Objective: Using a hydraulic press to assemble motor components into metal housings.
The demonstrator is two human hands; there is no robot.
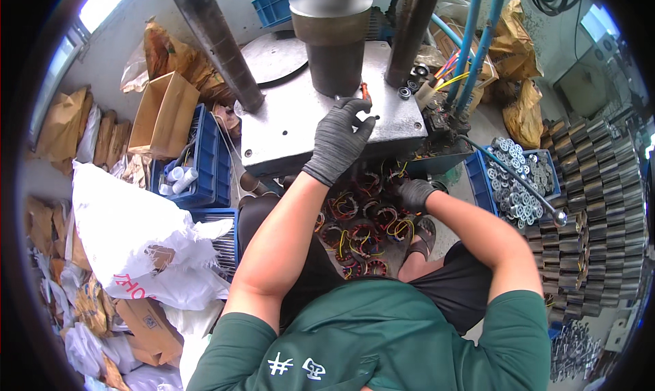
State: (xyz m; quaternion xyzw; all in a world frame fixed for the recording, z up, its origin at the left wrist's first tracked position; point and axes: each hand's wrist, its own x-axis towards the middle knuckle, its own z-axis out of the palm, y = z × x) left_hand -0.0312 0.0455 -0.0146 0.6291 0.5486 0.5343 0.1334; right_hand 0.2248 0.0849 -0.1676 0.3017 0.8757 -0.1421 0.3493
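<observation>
My left hand (339, 140), in a dark grey glove, is over the metal plate (273, 142) of a press. Its fingers are bent, and the thumb stands apart from the index finger with bare plate showing between them. Just beyond the fingertips is a small orange-red piece (366, 92), at the foot of the thick press cylinder (334, 64). Below the plate's front edge, my gloved right hand (414, 195) reaches down beside several wound motor stators (368, 237) with yellow and red wires. Its fingers are mostly hidden, so any hold is unclear.
Steel columns (218, 43) rise from the plate on both sides. To the right are a blue crate (483, 183) of round metal parts, a ball-ended lever (559, 218) and stacked metal cylinders (593, 186). At left stand a white sack (136, 227), a cardboard box (164, 115) and blue crates (211, 166).
</observation>
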